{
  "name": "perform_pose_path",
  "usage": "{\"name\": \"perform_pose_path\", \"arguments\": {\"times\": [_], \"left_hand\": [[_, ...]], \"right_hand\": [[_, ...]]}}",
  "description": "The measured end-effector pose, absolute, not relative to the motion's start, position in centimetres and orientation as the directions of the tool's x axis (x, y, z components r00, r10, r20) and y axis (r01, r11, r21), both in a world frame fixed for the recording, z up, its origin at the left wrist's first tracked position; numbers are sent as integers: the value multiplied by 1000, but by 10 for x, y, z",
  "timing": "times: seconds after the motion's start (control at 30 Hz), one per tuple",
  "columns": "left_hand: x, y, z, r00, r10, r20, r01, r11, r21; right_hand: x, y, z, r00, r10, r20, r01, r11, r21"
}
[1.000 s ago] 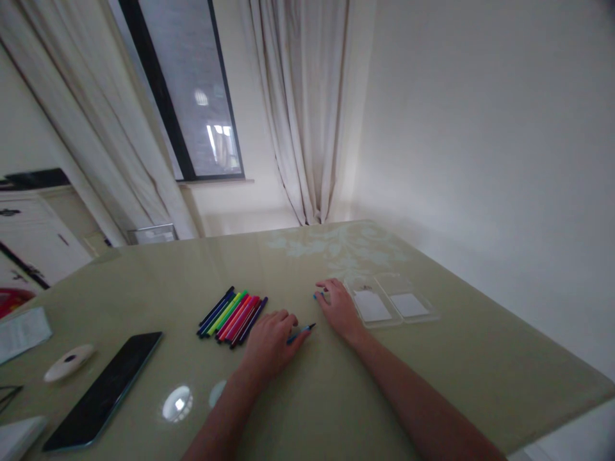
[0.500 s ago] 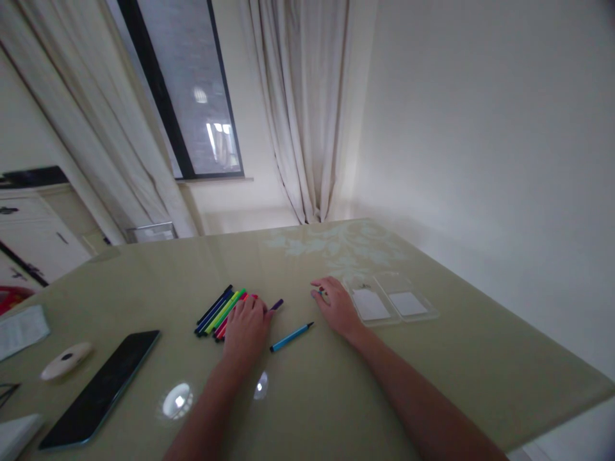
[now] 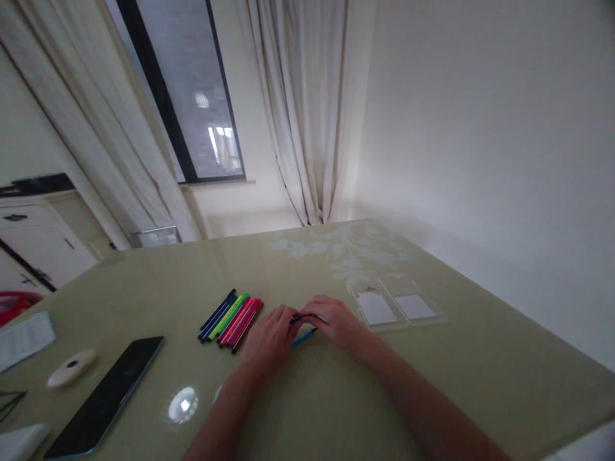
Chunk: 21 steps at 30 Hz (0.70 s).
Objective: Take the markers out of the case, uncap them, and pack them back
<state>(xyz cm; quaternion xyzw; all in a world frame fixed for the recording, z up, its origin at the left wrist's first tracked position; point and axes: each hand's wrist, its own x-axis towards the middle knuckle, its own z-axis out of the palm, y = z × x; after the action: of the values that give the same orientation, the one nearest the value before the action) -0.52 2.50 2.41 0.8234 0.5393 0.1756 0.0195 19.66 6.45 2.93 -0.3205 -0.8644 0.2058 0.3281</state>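
Note:
My left hand (image 3: 270,340) is closed around a dark marker (image 3: 296,318), most of it hidden by the fingers. My right hand (image 3: 340,324) meets it from the right, its thumb and fingers pinched at the marker's other end. A speck of blue shows above the right fingers, too small to name. Under the joined hands a blue marker (image 3: 303,337) lies on the table, partly covered. Left of my left hand, several coloured markers (image 3: 231,322) lie side by side, from dark blue through yellow and green to red.
A clear plastic case (image 3: 404,323) lies open at right, white cards inside. At left are a black phone (image 3: 106,397), a white oval object (image 3: 72,369), a folded paper (image 3: 26,339) and a white item (image 3: 22,442). The table (image 3: 384,410) borders a wall at right.
My left hand has moved right, away from the row of markers, carrying the dark marker. My right hand has come to meet it, and both now cover part of the blue marker.

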Motion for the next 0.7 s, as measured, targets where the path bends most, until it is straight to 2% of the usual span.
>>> {"name": "perform_pose_path", "arguments": {"times": [0.1, 0.2, 0.3, 0.37, 0.47, 0.57, 0.7], "left_hand": [[-2, 24, 30, 327, 920, 215, 907, -369, 201], [-5, 23, 38, 223, 958, 182, 949, -255, 184], [-15, 26, 40, 98, 973, 208, 963, -145, 226], [-21, 29, 35, 69, 965, 253, 950, -141, 278], [-18, 30, 21, 155, 952, 263, 923, -235, 306], [-5, 25, 10, 262, 938, 225, 896, -323, 305], [5, 15, 6, 319, 933, 165, 873, -358, 332]], "right_hand": [[198, 63, 36, -549, 708, 445, 365, 682, -634], [206, 63, 48, -473, 739, 480, 333, 655, -678], [220, 71, 52, -333, 784, 524, 384, 621, -684], [228, 79, 48, -229, 810, 540, 464, 578, -671], [234, 89, 34, -192, 840, 508, 602, 509, -615], [231, 93, 20, -272, 865, 422, 691, 481, -540], [224, 90, 12, -343, 880, 328, 732, 469, -494]]}}
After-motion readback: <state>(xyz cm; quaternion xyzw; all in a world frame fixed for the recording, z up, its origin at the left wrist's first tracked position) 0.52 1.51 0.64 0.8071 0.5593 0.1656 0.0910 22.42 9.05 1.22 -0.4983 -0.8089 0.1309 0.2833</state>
